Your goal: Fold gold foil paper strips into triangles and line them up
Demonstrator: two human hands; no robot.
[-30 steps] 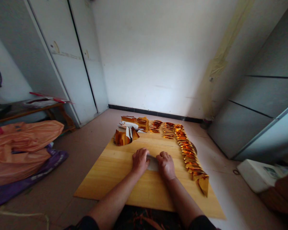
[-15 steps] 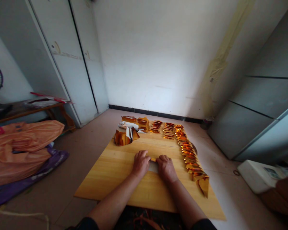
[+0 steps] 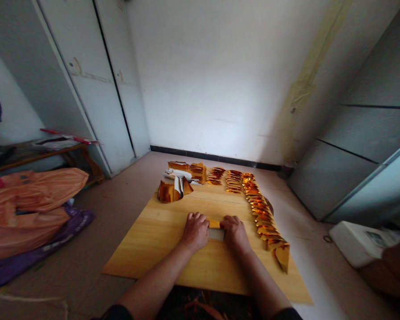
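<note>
A sheet of gold foil paper [image 3: 215,225] with a grey-white face lies low on the wooden board [image 3: 146,249], its far edge folded over to the gold side. My left hand [image 3: 196,232] is closed on its left end, and my right hand [image 3: 235,233] is closed on its right end. Both sets of fingertips are partly hidden behind the knuckles. Along the board's right side runs a long row of folded gold foil pieces [image 3: 262,213]. Two shorter rows of such pieces [image 3: 234,181] lie at the back.
Curled gold sheets [image 3: 169,192] stand at the board's back left, beside a white roll [image 3: 178,174] and more gold paper stacks [image 3: 198,172]. An orange bag [image 3: 36,200] and a purple bag [image 3: 53,249] lie on the floor at left. A white box [image 3: 356,244] is at right.
My hands have moved slightly apart, and more of the sheet's gold fold and grey-white face shows between them. The folded pieces on the board have stayed put.
</note>
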